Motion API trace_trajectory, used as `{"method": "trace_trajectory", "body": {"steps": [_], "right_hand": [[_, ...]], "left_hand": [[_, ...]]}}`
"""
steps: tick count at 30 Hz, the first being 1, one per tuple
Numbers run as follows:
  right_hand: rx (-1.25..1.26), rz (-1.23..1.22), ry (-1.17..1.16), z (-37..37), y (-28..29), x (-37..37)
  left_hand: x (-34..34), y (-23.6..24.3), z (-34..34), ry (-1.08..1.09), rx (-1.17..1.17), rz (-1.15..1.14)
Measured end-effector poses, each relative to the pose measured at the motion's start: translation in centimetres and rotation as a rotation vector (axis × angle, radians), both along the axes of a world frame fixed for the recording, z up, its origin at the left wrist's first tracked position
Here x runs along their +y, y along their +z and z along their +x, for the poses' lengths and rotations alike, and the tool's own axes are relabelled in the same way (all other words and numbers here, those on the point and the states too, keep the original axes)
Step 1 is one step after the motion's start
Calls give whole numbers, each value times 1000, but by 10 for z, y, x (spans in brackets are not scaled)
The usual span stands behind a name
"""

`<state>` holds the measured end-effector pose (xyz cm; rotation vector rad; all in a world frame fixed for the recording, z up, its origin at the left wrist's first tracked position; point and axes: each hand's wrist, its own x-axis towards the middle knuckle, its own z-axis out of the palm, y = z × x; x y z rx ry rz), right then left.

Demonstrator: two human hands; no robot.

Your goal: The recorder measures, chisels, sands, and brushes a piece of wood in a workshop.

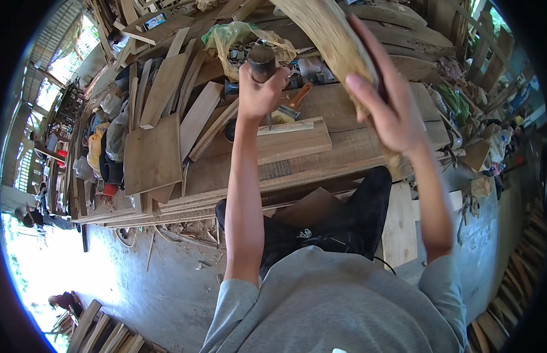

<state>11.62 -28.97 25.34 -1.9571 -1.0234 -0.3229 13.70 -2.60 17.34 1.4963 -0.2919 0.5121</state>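
Note:
My left hand (261,94) is closed around an upright chisel, whose dark round handle end (262,62) sticks out above the fist. Its narrow blade points down at a small wood block (297,141) with a pale strip (287,127) on top; whether the tip touches cannot be made out. Raised at the right, my right hand (391,109) grips a thick piece of pale wood (329,38), like a wooden club, smeared by motion and running out of the top edge. Right behind the block lies a brush (294,106) with an orange-brown handle.
Under the block are stacked planks (355,138) forming a bench. Loose boards (165,91) lean at the left beside a square panel (153,154). A plastic bag (226,44) sits behind my left hand. Bags and clutter line both sides; wood pieces (103,335) stand at lower left.

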Motion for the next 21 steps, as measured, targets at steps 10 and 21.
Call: {"method": "trace_trajectory", "body": {"steps": [10,21], "right_hand": [[841,49,-76,-57,-194,-12],[1019,77,-94,-69,-219,-25]], "left_hand": [[19,0,-24,-52,42,-280],[7,21,-24,-56,-37,-296]]}}
